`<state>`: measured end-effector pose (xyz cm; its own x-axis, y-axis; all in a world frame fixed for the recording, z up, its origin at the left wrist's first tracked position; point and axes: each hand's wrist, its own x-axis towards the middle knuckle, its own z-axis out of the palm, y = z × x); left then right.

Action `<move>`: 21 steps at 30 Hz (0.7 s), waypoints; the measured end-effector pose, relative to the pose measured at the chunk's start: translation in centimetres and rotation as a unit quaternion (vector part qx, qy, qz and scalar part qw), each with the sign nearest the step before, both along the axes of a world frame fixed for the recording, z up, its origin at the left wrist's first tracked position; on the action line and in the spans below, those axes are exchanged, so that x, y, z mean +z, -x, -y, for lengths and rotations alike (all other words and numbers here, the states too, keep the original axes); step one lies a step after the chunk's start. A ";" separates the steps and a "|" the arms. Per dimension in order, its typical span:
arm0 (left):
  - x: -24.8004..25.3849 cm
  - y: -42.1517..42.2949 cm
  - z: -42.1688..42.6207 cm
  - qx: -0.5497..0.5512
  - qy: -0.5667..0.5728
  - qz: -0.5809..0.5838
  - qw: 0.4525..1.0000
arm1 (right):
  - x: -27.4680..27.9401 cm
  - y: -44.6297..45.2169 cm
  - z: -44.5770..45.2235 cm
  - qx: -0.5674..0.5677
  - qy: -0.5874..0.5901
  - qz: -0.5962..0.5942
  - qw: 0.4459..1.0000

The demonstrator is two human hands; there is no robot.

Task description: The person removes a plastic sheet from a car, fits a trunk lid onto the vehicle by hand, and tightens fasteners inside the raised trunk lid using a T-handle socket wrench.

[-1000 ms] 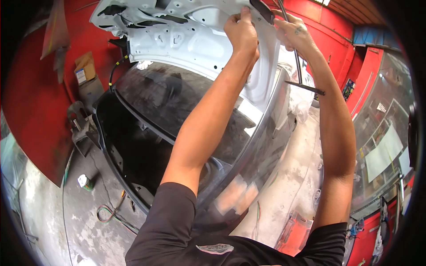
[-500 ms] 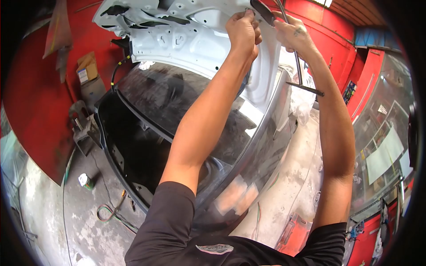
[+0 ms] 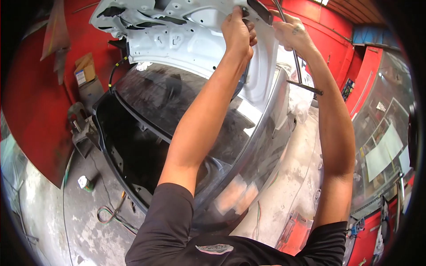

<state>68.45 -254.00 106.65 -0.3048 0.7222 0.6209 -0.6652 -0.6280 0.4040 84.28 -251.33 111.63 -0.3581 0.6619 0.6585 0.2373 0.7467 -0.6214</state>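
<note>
A pale, light-blue trunk lid (image 3: pixel 177 42) stands raised above the car's open dark trunk (image 3: pixel 128 133). My left hand (image 3: pixel 237 35) is up at the lid's underside, its fingers curled and thumb pointing up beside a small dark fitting (image 3: pixel 245 12). Whatever lies inside those fingers is hidden. My right hand (image 3: pixel 293 34) is closed around the shaft of a black T-handle wrench (image 3: pixel 297 68), whose crossbar hangs beside my forearm. My right fingertips reach the edge of a dark oval part (image 3: pixel 260 11) on the lid, between both hands.
The silver-grey car body (image 3: pixel 253 150) lies below my arms. A white can (image 3: pixel 85 183) and a coiled hose (image 3: pixel 106 213) are on the concrete floor at left. A chair (image 3: pixel 82 128) stands by the red wall (image 3: pixel 33 115). A red case (image 3: pixel 295 232) sits at lower right.
The trunk lid and my left hand have shifted slightly left in view. My left thumb now points up beside the fitting. My right hand and the wrench have hardly moved.
</note>
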 end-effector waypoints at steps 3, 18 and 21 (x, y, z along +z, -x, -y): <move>0.2 0.0 0.1 0.049 -0.006 -0.026 0.998 | 0.0 -0.1 0.5 0.000 0.008 0.003 1.000; -0.2 0.0 -1.6 -0.073 -0.042 0.007 0.996 | -0.3 0.0 1.1 0.006 0.009 -0.004 1.000; -0.1 -0.6 -0.9 0.008 -0.026 -0.014 1.000 | -0.3 0.0 0.7 0.004 0.013 -0.006 1.000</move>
